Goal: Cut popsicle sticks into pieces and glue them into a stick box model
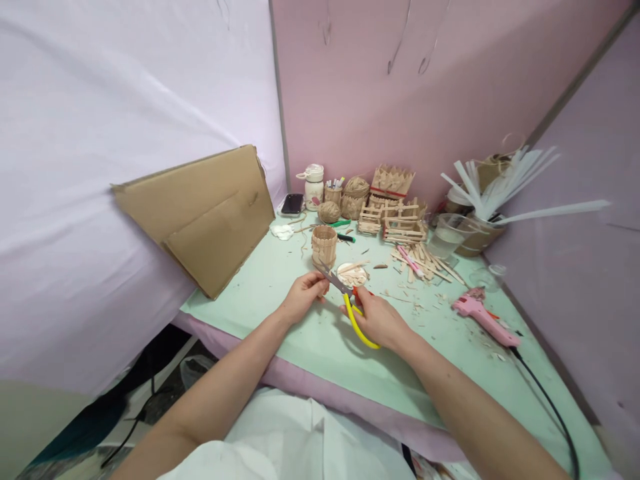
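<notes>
One pr. scissors (349, 297), yellow + red handles, gripped in R hand (377, 320) over mint table (313, 341); blades angled up-left beside L hand (303, 295). L thumb + fingers pressed tog. near blades; can't tell what, if anything, they pinch. Wooden-stick cup (324, 247) upright just beyond blades. White dish (340, 269) w/ wood bits (356, 275) R of cup, close to scissors. Loose sticks (433, 264) piled farther R; pink glue gun (484, 320) lying nr. R side. Cardboard (220, 213) propped at L.
</notes>
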### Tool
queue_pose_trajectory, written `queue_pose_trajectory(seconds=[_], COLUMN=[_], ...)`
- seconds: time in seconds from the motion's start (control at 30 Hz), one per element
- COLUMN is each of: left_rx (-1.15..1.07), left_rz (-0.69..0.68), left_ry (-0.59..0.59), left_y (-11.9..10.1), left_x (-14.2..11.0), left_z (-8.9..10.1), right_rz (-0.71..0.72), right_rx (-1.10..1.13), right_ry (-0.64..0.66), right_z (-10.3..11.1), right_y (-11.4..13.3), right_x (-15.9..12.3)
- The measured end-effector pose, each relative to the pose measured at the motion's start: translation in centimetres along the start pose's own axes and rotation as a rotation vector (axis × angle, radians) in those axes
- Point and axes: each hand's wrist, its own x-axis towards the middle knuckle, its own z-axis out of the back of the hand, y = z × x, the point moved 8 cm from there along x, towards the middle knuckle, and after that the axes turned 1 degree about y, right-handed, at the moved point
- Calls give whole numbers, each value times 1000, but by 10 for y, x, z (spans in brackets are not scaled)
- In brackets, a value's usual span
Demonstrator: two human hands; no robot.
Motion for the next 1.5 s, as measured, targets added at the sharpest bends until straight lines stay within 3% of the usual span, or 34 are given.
queue_pose_trajectory(seconds=[0.13, 0.23, 0.63, 0.9, 1.07, 1.27, 1.5], left_rx=[48, 34, 40, 106, 29, -78, -114], left_rz=[-6, 16, 221, 262, 282, 282, 228], left_ry=[82, 79, 139, 83, 21, -49, 12], left_y=[-3, -1, 7, 1, 5, 9, 6], left_x=[-1, -1, -11, -10, -10, -10, -10], left_z=[-7, -6, 10, 36, 32, 27, 16], right_rz=[-23, 8, 57, 60, 9, -1, 5], right_rx=[-7, 18, -69, 8, 89, 17, -3], right_ry=[12, 34, 114, 107, 14, 15, -18], right_z=[-1, -2, -7, -5, 4, 2, 3], right_y=[-3, -2, 4, 0, -10, -8, -5], right_x=[1, 1, -6, -2, 5, 3, 2])
